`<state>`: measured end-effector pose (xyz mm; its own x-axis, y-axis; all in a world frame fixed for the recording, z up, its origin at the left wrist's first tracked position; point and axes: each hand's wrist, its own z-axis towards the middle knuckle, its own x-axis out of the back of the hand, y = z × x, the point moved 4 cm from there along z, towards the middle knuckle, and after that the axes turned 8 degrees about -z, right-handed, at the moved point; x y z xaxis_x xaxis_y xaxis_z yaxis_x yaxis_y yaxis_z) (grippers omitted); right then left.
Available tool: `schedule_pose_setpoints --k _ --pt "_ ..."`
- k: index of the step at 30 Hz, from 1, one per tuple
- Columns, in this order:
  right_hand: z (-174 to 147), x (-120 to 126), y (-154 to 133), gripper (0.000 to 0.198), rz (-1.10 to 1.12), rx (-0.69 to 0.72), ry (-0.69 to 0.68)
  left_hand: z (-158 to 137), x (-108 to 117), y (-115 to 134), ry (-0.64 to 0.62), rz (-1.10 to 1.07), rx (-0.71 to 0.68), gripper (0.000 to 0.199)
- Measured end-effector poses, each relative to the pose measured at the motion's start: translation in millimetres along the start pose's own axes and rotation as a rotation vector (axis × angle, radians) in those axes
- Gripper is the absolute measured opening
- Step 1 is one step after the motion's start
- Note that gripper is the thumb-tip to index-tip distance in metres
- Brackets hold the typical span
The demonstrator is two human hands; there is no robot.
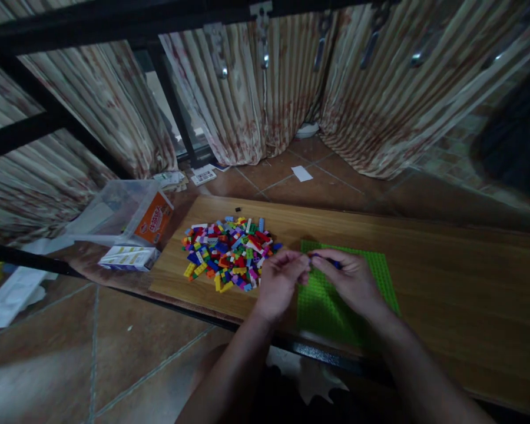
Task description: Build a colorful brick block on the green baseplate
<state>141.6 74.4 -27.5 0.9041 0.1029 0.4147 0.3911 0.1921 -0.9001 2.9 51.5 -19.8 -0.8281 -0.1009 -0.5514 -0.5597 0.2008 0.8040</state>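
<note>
The step now looks like working small bricks with the fingertips, and the next move seems to call for a firm, careful pinch. The right hand [351,281] grips a dark blue brick [337,265]. The left hand [280,280] has its fingers curled, but I cannot tell if they hold anything. The brick is at the right fingers, above the green board [385,272], right of the pile [234,253].

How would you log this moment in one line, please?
left hand: close to right | right hand: holds blue piece | green plate: below hands | bricks: piled left of plate
</note>
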Motion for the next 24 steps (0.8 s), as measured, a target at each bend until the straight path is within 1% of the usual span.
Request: schedule_pose_setpoints --k 2,3,5,7,9,12,16,18,20,22,24 --pt "-0.3 -16.1 1.0 0.021 -0.164 0.046 -0.029 -0.8 2.0 5.6 0.038 0.072 -0.130 0.024" --pt "-0.7 -24.3 0.3 0.021 -0.259 0.077 -0.047 -1.5 2.6 6.2 0.054 0.096 -0.167 0.022" --pt "-1.4 -38.5 -2.3 0.022 -0.411 0.126 -0.079 -3.1 3.2 4.4 0.073 0.147 -0.196 0.019" --pt "-1.4 -47.5 -5.4 0.023 -0.474 0.145 -0.102 -4.6 3.3 2.0 0.079 0.216 -0.208 0.018" --pt "-0.6 -51.7 -7.4 0.023 -0.466 0.156 -0.123 -5.5 3.8 1.2 0.081 0.260 -0.219 0.018" --pt "0.6 -53.1 -6.4 0.018 -0.409 0.186 -0.143 -5.2 4.7 2.4 0.080 0.244 -0.212 0.020" --pt "0.8 -50.3 -2.0 0.016 -0.346 0.202 -0.107 -2.6 6.8 4.0 0.099 0.198 -0.189 0.022" --pt "0.4 -45.8 -2.1 0.017 -0.313 0.170 -0.060 -1.0 8.7 4.8 0.129 0.191 -0.192 0.024" --pt "-0.9 -37.3 -4.4 0.018 -0.264 0.111 0.028 0.6 11.4 4.6 0.168 0.163 -0.171 0.025" --pt "-3.6 -27.0 -8.3 0.021 -0.208 0.064 0.125 2.2 13.8 3.2 0.195 0.115 -0.119 0.027" --pt "-6.8 -18.9 -12.2 0.025 -0.169 0.048 0.166 3.6 15.1 1.4 0.201 0.069 -0.062 0.030"
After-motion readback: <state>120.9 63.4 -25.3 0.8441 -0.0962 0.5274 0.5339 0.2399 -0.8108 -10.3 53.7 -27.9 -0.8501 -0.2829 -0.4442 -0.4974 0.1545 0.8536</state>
